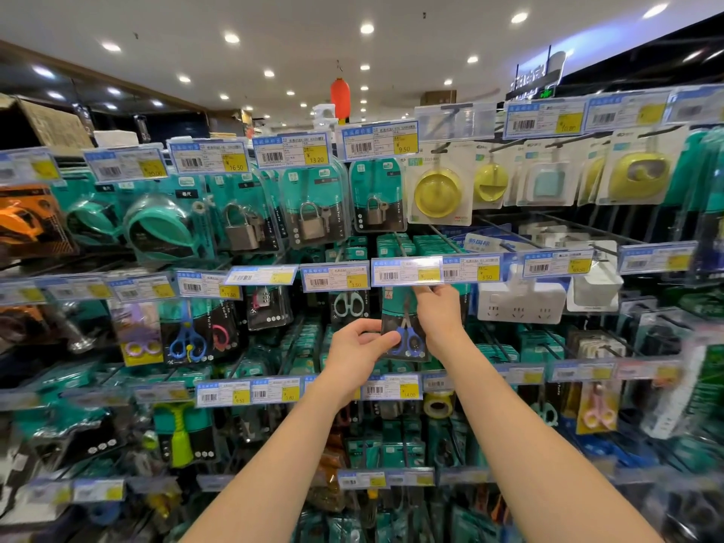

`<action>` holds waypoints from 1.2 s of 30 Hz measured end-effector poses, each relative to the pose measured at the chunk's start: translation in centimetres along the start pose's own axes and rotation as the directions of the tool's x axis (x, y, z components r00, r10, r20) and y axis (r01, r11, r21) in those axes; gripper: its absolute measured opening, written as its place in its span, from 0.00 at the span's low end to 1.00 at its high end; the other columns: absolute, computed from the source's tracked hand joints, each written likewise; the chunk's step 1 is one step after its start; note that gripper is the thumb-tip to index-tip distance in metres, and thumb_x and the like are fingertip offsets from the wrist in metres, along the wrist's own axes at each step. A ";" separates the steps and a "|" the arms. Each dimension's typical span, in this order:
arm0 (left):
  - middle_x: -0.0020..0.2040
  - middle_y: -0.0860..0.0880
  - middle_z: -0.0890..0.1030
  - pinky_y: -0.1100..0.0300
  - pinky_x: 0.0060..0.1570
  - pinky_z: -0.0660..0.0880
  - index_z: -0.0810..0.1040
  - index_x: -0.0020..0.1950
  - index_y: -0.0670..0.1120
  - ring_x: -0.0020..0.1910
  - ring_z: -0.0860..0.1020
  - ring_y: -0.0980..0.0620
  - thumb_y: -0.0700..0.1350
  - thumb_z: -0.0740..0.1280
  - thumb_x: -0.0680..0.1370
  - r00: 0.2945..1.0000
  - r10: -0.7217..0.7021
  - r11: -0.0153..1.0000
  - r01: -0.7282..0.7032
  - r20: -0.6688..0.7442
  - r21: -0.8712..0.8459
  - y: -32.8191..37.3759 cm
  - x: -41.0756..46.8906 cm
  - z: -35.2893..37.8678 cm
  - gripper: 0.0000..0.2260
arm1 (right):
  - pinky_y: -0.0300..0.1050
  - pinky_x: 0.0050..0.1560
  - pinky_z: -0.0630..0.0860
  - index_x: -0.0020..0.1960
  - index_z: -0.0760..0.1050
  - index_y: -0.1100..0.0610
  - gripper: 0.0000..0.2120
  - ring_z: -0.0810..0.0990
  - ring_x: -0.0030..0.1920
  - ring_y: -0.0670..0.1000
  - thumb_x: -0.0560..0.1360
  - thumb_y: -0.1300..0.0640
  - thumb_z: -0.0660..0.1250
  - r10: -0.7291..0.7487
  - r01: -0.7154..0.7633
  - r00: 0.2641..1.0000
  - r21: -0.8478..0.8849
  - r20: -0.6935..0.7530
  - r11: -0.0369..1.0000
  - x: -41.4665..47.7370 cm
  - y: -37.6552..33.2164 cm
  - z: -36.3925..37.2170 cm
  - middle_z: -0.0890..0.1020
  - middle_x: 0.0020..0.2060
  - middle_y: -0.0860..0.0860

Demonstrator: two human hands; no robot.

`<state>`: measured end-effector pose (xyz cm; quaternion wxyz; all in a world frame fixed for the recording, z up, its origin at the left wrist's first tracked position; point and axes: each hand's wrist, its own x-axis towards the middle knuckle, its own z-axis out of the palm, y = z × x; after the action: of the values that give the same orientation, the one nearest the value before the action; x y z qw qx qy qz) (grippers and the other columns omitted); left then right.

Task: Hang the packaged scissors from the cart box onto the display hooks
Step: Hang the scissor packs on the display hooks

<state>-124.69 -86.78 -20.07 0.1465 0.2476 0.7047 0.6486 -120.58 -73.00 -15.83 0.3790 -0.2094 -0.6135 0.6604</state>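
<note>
A teal and black blister pack of blue-handled scissors (405, 327) hangs upright just under a price tag (407, 271) at the middle of the display wall. My left hand (358, 346) pinches the pack's lower left edge with thumb and fingers. My right hand (438, 311) holds its upper right part, with the fingertips up behind the price tag. The hook itself is hidden behind that tag. Whether the pack's hole sits on the hook cannot be seen. The cart box is out of view.
Rows of hooks carry padlocks (313, 219), tape measures (164, 229), other scissors packs (188, 339), a white-handled scissors pack (348, 305) just left, yellow items (437, 197) and a white power strip (521, 303) to the right. Price-tag rails stick out toward me.
</note>
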 end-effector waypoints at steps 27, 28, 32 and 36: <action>0.50 0.51 0.89 0.59 0.48 0.79 0.83 0.58 0.49 0.48 0.85 0.53 0.45 0.74 0.80 0.999 -0.001 0.997 0.003 0.032 -0.080 -0.4 -0.5 0.8 0.08 | 0.62 0.63 0.78 0.51 0.84 0.53 0.04 0.84 0.55 0.57 0.79 0.57 0.70 -0.036 0.027 0.992 0.070 0.123 0.997 1.5 0.9 -0.8 0.87 0.52 0.52; 0.50 0.51 0.89 0.60 0.46 0.78 0.83 0.58 0.49 0.47 0.84 0.54 0.44 0.74 0.80 0.999 0.004 0.996 -0.001 0.038 -0.085 -0.3 -0.5 0.7 0.07 | 0.61 0.63 0.78 0.52 0.84 0.53 0.04 0.84 0.55 0.57 0.79 0.57 0.70 -0.032 0.024 0.992 0.070 0.125 0.997 1.5 0.9 -0.8 0.87 0.52 0.52; 0.44 0.57 0.88 0.58 0.49 0.79 0.81 0.52 0.54 0.44 0.83 0.54 0.45 0.74 0.80 0.999 0.028 0.997 -0.025 0.044 -0.073 -0.5 -0.4 0.7 0.05 | 0.59 0.61 0.80 0.53 0.84 0.56 0.05 0.85 0.55 0.58 0.79 0.56 0.70 -0.024 0.011 0.991 0.098 0.133 0.995 1.7 0.8 -0.9 0.87 0.51 0.54; 0.41 0.59 0.88 0.61 0.47 0.78 0.80 0.51 0.55 0.42 0.83 0.58 0.46 0.74 0.80 0.998 0.052 0.997 -0.050 0.036 -0.055 -0.6 -0.4 0.6 0.05 | 0.64 0.60 0.79 0.50 0.84 0.53 0.06 0.85 0.54 0.60 0.77 0.52 0.72 -0.013 0.002 0.992 0.090 0.125 0.996 1.6 0.9 -0.8 0.88 0.49 0.53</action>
<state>-124.14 -86.56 -20.80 0.1498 0.2737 0.6773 0.6663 -121.18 -71.25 -16.49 0.3513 -0.1479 -0.6064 0.6979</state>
